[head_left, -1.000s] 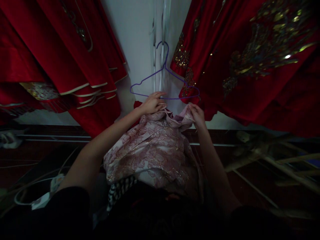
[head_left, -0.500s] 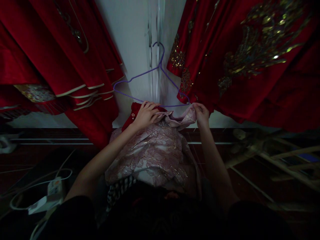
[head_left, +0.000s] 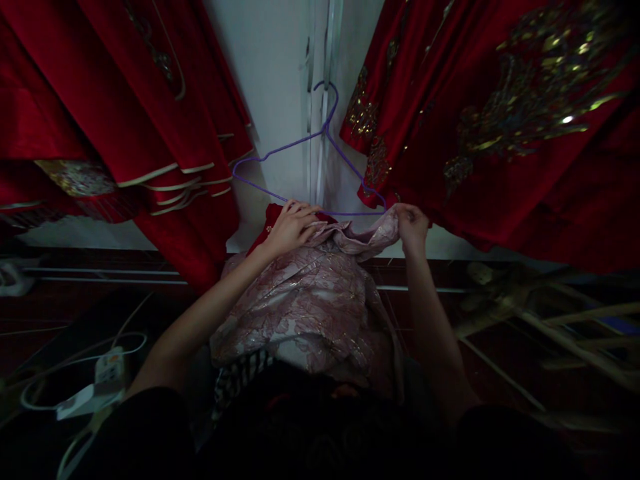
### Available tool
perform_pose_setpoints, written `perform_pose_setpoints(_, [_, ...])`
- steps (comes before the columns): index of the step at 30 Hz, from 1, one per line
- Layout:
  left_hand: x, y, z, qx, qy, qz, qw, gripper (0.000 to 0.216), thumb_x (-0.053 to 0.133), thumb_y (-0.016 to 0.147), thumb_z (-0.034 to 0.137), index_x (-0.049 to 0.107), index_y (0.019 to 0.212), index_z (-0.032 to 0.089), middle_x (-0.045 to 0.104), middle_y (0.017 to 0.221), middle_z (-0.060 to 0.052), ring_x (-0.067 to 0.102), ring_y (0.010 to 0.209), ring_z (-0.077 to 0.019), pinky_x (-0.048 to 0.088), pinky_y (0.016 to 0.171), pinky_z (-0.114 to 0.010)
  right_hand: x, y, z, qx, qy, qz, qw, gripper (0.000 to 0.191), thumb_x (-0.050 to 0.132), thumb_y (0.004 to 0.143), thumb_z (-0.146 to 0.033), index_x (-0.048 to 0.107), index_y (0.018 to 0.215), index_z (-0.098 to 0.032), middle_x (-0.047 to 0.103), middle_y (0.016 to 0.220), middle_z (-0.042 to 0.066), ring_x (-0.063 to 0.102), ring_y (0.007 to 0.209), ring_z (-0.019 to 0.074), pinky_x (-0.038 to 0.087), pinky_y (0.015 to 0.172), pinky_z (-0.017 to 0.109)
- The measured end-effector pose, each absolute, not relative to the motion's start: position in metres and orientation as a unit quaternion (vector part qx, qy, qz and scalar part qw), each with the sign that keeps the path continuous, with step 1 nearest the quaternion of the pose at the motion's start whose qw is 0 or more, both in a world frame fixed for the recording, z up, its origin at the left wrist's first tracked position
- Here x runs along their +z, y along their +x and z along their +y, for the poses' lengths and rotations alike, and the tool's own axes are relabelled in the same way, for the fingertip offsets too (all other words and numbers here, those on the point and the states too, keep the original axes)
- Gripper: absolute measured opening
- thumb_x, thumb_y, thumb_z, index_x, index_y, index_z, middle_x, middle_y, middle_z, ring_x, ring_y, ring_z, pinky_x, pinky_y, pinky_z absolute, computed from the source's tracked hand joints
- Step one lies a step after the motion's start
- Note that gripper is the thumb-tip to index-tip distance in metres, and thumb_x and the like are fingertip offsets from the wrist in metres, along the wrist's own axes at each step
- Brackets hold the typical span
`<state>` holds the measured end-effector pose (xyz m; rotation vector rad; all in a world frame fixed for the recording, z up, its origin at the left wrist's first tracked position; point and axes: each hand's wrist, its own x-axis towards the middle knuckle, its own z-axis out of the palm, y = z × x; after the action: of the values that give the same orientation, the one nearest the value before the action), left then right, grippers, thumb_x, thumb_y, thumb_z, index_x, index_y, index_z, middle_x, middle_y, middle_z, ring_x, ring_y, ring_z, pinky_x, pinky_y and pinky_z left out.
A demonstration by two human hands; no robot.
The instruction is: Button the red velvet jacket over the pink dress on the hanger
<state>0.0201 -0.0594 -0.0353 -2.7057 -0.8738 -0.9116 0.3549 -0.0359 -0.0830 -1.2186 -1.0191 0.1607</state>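
Note:
A pink brocade garment (head_left: pixel 310 287) with glints of metallic thread lies over my lap, its upper edge lifted toward the wall. My left hand (head_left: pixel 293 227) bends over that edge near the middle, thumb and fingers gripping the cloth. At the right end, my right hand (head_left: pixel 414 227) pinches the same edge, and the strip between my hands sags a little. Just above hangs a thin purple hanger (head_left: pixel 295 143), its lower bar close behind my left fingers. A piece of red cloth (head_left: pixel 273 217) with a small pearly ornament shows beside my left hand, partly covered by it.
Red garments (head_left: pixel 195 140) with pale trim hang at left, and a red garment with gold sequins (head_left: pixel 480 147) hangs at right. A white power strip (head_left: pixel 109 373) with cables sits low left. Wooden frame pieces (head_left: pixel 530 313) stand low right.
My right hand has shifted slightly right, drawing the pink edge a bit further out. My left hand keeps nearly the same place. The hanger and surroundings appear shifted slightly right in view.

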Motion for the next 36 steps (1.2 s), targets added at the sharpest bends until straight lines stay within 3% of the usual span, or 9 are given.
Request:
perform_pose_setpoints(9, [-0.035,0.020,-0.059,-0.306,-0.904,-0.290,0.072,0.030,0.046,0.094,0.035,0.070,0.109,0.028,0.060,0.135,-0.003,0.050,0.117,-0.0252,0.028,0.106,-0.049,-0.077,0.356,-0.028,0.075,-0.536,-0.464,0.702,0.030,0.062,0.075,-0.047,0.068,0.084,-0.019,0.071,0.086,0.005,0.066,0.083,0.0209,0.052,0.084,0.039])
perform_pose_setpoints(24, [-0.043,0.052,-0.027,-0.317,-0.904,-0.287,-0.001,0.028,0.051,0.093,0.040,0.072,0.106,0.026,0.061,0.133,-0.005,0.054,0.121,-0.0241,0.034,0.104,-0.046,0.002,0.300,0.005,0.002,-0.522,-0.608,0.598,0.031,0.056,0.086,-0.051,0.064,0.089,-0.021,0.069,0.093,0.005,0.063,0.093,0.0197,0.048,0.090,0.031])
perform_pose_setpoints(30, [-0.030,0.037,-0.004,-0.437,-0.844,-0.296,-0.100,0.033,0.048,0.094,0.042,0.069,0.102,0.018,0.071,0.107,-0.008,0.063,0.100,-0.0201,0.045,0.094,-0.035,-0.001,0.307,0.016,-0.003,-0.530,-0.610,0.589,0.037,0.049,0.089,-0.058,0.059,0.088,-0.022,0.066,0.086,0.004,0.062,0.087,0.0189,0.046,0.088,0.032])
perform_pose_setpoints(34, [-0.032,-0.016,0.029,-0.567,-0.702,-0.428,-0.044,0.029,0.056,0.089,0.043,0.067,0.088,0.016,0.067,0.095,-0.008,0.059,0.098,-0.0208,0.044,0.092,-0.034,0.011,0.322,0.015,-0.019,-0.512,-0.618,0.597,0.040,0.048,0.088,-0.060,0.059,0.088,-0.022,0.064,0.087,0.004,0.061,0.090,0.0195,0.046,0.089,0.033])
perform_pose_setpoints(36, [-0.042,-0.047,0.044,-0.585,-0.642,-0.492,-0.059,0.029,0.054,0.089,0.042,0.064,0.084,0.015,0.065,0.087,-0.007,0.059,0.089,-0.0184,0.046,0.082,-0.029,0.019,0.332,0.017,-0.020,-0.503,-0.627,0.595,0.039,0.049,0.088,-0.059,0.061,0.089,-0.021,0.065,0.088,0.005,0.062,0.091,0.0198,0.046,0.089,0.034])
